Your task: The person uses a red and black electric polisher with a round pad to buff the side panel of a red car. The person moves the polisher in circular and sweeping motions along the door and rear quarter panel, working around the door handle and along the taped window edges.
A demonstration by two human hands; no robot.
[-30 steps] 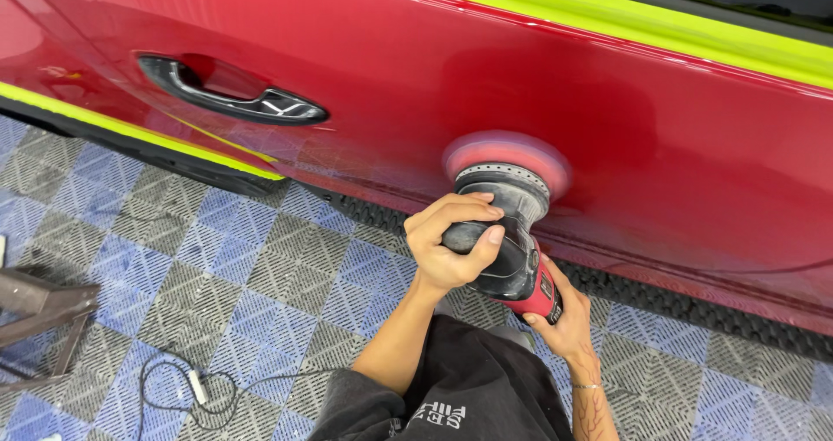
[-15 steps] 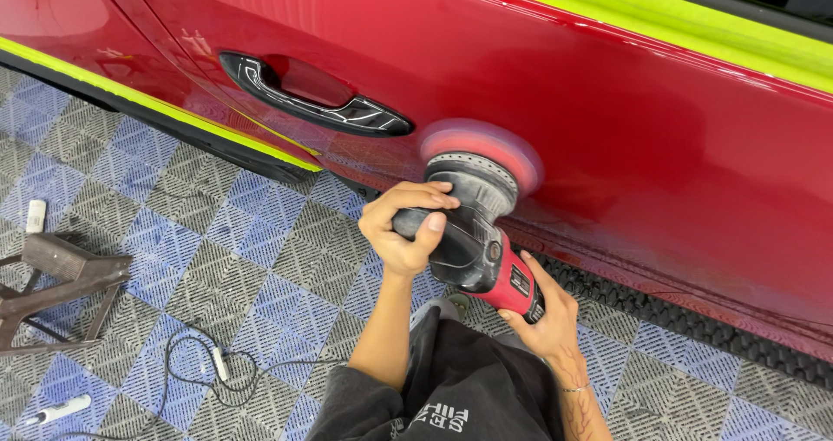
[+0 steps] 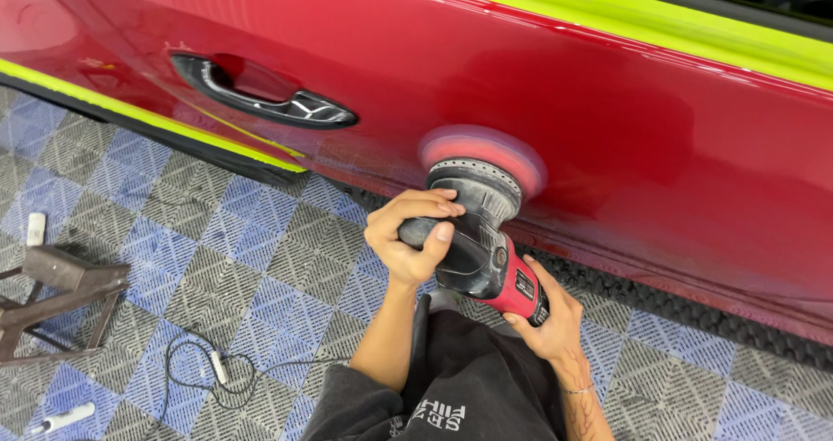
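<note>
A red and black power polisher (image 3: 486, 250) is pressed with its blurred pink pad (image 3: 482, 150) against a glossy red car door (image 3: 607, 120). My left hand (image 3: 410, 235) grips the black front handle of the polisher. My right hand (image 3: 547, 315) holds its red rear body from below. A black door handle (image 3: 260, 94) sits to the left of the pad. Yellow-green masking tape (image 3: 625, 12) runs along the door's top, and another strip (image 3: 147, 116) runs along the lower left edge.
The floor is grey and blue checkered grid tile (image 3: 173, 259). A dark metal stand (image 3: 61, 289) is at the left. A thin black cable (image 3: 204, 376) lies coiled on the tiles, with small white objects (image 3: 62, 418) nearby. My dark-clothed knee (image 3: 468, 389) is below.
The polisher and both hands have slid along the door, ending a little farther to the right of the door handle; the view has shifted, so the stand sits lower left.
</note>
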